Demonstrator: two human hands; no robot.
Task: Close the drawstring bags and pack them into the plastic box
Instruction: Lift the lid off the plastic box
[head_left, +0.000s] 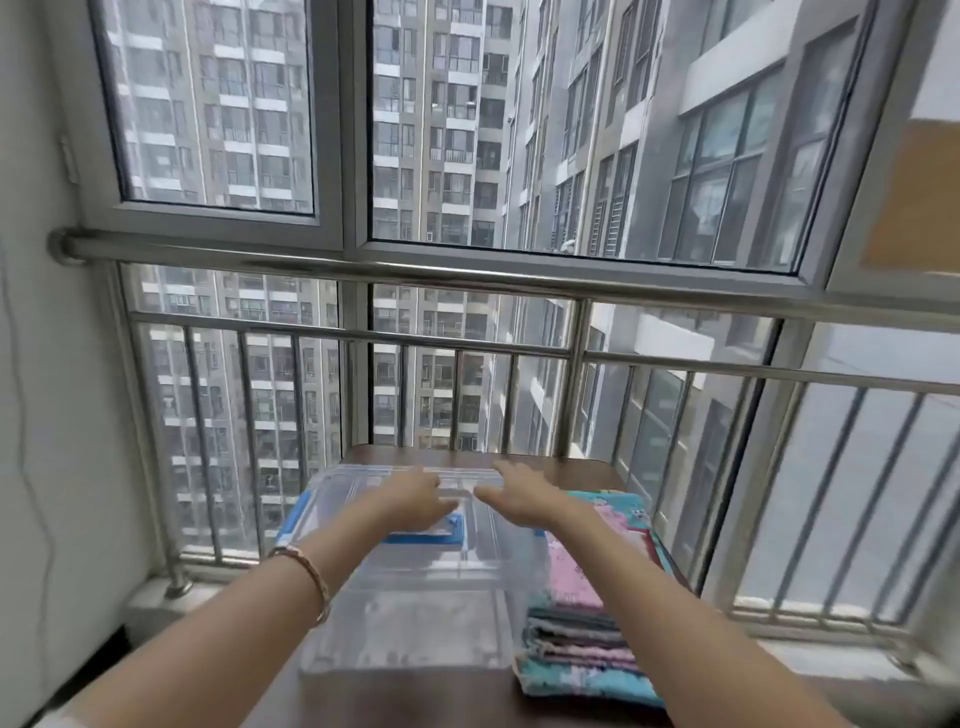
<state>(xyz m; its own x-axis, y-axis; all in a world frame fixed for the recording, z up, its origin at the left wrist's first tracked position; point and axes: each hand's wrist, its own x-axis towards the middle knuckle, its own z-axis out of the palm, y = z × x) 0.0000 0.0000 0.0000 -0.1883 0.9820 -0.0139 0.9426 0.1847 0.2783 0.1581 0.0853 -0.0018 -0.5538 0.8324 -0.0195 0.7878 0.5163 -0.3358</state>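
A clear plastic box (410, 623) with blue latches stands on a dark brown table (395, 696). Its transparent lid (363, 483) lies on top. My left hand (415, 501) and my right hand (519, 496) reach over the far part of the lid, fingers fairly straight, blurred by motion. Whether they touch the lid I cannot tell. Right of the box lies a stack of folded fabric drawstring bags (587, 623) in pink, teal and dark prints. A bracelet (306, 577) sits on my left wrist.
A steel railing (467, 343) and large windows stand right behind the table's far edge. A white wall (47, 415) closes the left side. The bag stack reaches the table's right edge.
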